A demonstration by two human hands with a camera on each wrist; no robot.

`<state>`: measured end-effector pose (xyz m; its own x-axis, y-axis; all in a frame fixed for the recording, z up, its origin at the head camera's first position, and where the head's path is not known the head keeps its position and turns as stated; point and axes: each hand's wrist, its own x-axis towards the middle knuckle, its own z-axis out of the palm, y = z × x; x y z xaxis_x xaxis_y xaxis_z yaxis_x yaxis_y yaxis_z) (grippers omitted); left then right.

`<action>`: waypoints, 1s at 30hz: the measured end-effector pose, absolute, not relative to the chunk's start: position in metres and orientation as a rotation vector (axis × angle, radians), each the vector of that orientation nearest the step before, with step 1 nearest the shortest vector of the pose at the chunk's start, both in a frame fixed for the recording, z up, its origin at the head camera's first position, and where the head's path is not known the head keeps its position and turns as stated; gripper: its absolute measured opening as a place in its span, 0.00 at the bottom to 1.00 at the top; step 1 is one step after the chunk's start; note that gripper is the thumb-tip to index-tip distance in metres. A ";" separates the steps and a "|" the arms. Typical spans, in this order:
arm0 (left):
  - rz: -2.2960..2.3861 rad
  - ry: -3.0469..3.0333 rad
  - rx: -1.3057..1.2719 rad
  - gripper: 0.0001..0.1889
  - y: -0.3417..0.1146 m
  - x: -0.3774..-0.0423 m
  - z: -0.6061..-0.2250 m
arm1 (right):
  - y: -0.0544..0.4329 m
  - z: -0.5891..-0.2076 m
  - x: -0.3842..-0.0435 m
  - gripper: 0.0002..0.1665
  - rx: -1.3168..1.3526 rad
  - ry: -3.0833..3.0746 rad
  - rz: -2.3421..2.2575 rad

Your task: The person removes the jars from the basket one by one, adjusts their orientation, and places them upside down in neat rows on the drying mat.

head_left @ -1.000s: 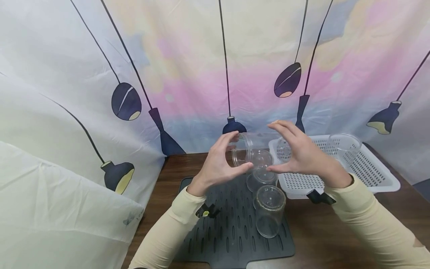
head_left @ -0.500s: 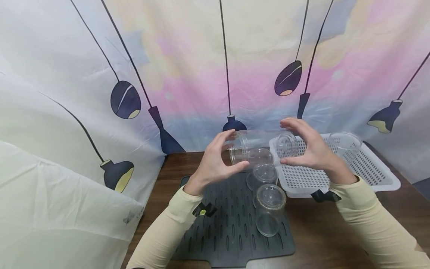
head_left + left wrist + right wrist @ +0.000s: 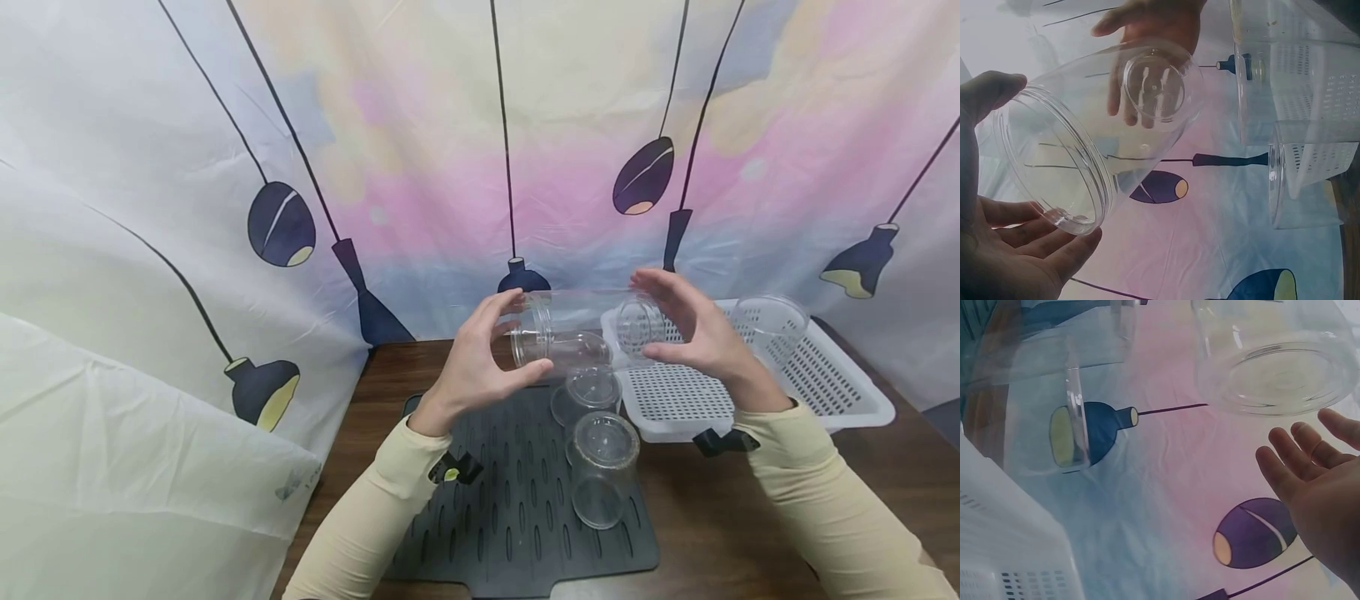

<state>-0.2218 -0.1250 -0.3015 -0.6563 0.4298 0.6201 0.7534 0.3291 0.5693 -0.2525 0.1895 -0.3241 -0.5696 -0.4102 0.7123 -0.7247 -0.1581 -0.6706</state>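
A clear jar (image 3: 585, 321) lies sideways in the air above the mat, its threaded mouth to the left and its round base to the right. My left hand (image 3: 476, 358) grips it round the mouth, thumb on one side and fingers on the other, as the left wrist view also shows with the jar's rim (image 3: 1054, 159). By the base is my right hand (image 3: 693, 333), fingers spread and relaxed. In the right wrist view its fingertips (image 3: 1279, 440) are right below the jar base (image 3: 1285, 378).
Below the held jar, several clear jars (image 3: 603, 467) stand upside down along the right side of a dark ridged mat (image 3: 510, 517). A white perforated basket (image 3: 862, 408) with a clear jar (image 3: 772, 329) in it stands at the right on the brown table (image 3: 712, 517). A printed curtain (image 3: 420, 150) hangs behind.
My right hand has moved to the right, from the jar's middle to its base, and its fingers have straightened. The left hand and jar have shifted only slightly left.
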 end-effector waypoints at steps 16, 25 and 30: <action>-1.277 -2.203 -1.056 0.45 -0.127 -0.221 -0.302 | 0.178 -0.338 -0.257 0.46 1.497 -1.488 2.227; -1.308 -2.172 -1.077 0.44 -0.129 -0.221 -0.304 | 0.171 -0.340 -0.257 0.41 1.462 -1.517 2.267; -1.318 -2.170 -1.089 0.45 -0.130 -0.222 -0.304 | 0.169 -0.339 -0.257 0.37 1.397 -1.484 2.310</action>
<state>-0.2218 -0.1296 -0.3036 -0.6293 0.4208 0.6534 0.7738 0.2611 0.5771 -0.2567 0.1689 -0.3386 -0.5872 -0.3904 0.7091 -0.4825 -0.5346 -0.6938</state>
